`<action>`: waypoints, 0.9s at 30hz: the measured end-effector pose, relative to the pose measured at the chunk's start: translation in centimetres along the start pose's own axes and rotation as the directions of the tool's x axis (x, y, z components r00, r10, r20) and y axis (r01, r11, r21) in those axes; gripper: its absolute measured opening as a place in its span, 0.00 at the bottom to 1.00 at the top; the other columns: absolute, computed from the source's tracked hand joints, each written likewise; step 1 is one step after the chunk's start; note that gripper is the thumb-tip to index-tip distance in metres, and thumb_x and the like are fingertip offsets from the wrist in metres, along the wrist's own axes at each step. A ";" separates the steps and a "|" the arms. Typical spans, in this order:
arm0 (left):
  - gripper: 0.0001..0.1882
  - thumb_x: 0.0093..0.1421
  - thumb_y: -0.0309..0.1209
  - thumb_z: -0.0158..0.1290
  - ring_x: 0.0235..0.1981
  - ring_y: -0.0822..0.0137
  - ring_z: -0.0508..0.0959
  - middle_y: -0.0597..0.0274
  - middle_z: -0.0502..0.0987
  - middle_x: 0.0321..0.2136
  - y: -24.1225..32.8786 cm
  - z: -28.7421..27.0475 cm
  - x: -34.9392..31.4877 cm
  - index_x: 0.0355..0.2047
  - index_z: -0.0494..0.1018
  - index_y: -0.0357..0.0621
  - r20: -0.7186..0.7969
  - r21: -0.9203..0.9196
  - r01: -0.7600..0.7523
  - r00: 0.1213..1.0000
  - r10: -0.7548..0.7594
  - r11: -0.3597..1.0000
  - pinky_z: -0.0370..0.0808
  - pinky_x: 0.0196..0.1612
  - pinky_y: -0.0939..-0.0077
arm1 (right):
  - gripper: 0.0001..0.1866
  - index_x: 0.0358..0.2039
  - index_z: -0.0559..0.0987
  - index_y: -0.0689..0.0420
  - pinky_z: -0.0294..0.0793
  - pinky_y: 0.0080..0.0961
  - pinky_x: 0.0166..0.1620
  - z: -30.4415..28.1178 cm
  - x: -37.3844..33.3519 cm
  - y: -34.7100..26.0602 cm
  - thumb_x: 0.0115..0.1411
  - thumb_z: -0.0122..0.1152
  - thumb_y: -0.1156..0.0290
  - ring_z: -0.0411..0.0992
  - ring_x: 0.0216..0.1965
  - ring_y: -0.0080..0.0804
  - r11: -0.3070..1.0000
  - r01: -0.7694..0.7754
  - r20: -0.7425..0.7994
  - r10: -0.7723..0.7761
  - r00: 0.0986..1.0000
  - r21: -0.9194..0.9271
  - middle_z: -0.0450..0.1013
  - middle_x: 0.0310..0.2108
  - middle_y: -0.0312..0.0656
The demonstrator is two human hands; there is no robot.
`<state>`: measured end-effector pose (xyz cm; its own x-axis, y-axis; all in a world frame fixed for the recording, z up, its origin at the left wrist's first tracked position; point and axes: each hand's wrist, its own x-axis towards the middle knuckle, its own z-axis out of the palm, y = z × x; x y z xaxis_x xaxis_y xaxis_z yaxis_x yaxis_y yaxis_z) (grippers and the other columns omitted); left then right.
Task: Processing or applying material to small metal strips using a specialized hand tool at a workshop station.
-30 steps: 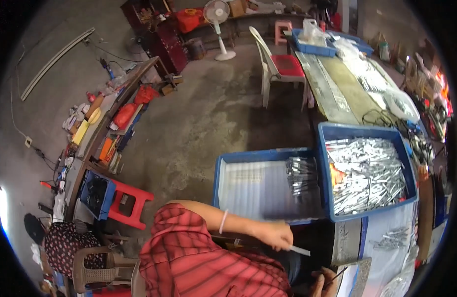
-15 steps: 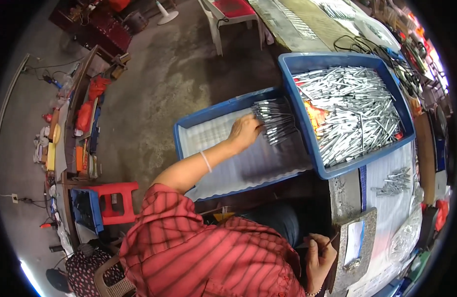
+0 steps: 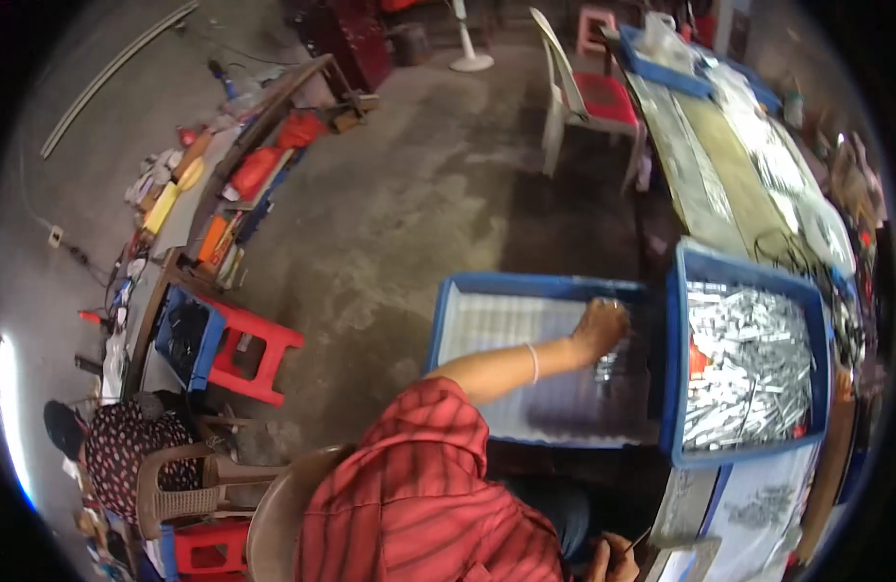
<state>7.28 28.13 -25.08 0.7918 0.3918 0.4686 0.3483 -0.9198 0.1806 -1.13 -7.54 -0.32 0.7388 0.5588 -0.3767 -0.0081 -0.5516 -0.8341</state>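
Note:
My left hand (image 3: 601,332) reaches over the right end of a shallow blue tray (image 3: 540,284) lined with pale sheeting. Its fingers are curled in, and blur hides what lies in them. Beneath and beside it lie slim metal pieces (image 3: 606,369), partly covered by the hand. At the lower edge, my right hand (image 3: 613,561) is closed in a pinch around a thin dark stick (image 3: 643,535). A deeper blue bin (image 3: 675,388), right of the tray, holds a heap of loose silvery metal pieces (image 3: 758,364).
More metal pieces (image 3: 758,506) lie on the sheeted worktop at right. A long bench (image 3: 705,155) runs away behind the bin, with a white chair (image 3: 562,97) beside it. Red stools (image 3: 259,349) stand at left, near a person in a dotted top (image 3: 142,446) beside a chair.
The view has swung, shifting the scene down and mostly right. My left hand has moved from the near side of the metal pieces onto them. My right hand still pinches the stick.

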 end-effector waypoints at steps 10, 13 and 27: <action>0.04 0.51 0.28 0.51 0.24 0.58 0.75 0.56 0.70 0.22 10.9 -14.1 -9.1 0.22 0.68 0.43 -0.002 -0.553 -0.446 0.846 0.534 0.704 0.74 0.26 0.64 | 0.08 0.38 0.78 0.66 0.72 0.23 0.41 -0.7 -1.1 0.1 0.63 0.53 0.76 0.72 0.33 0.28 0.987 0.159 0.021 -0.160 0.987 0.011 0.77 0.31 0.45; 0.05 0.59 0.31 0.48 0.34 0.53 0.74 0.53 0.68 0.33 13.8 -15.7 -11.9 0.33 0.68 0.43 0.171 -0.833 -0.245 0.738 0.652 0.496 0.72 0.33 0.57 | 0.08 0.38 0.78 0.66 0.72 0.23 0.41 -1.1 -1.9 0.4 0.63 0.54 0.75 0.72 0.33 0.29 0.976 0.214 0.007 -0.214 0.977 0.034 0.77 0.30 0.45; 0.09 0.60 0.35 0.56 0.31 0.56 0.79 0.55 0.77 0.31 21.7 -13.7 -16.6 0.36 0.77 0.45 0.088 -0.939 -0.175 0.713 0.696 0.297 0.75 0.33 0.66 | 0.10 0.34 0.77 0.61 0.67 0.17 0.27 -2.4 -5.3 4.2 0.67 0.50 0.69 0.67 0.22 0.21 0.771 0.180 -0.246 -0.032 0.969 0.610 0.71 0.23 0.36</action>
<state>-5.20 1.42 -17.10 0.8506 -0.3592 0.3839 -0.5059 -0.3607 0.7835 -3.48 -14.30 -0.82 0.8817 0.4067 -0.2392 -0.2843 0.0532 -0.9573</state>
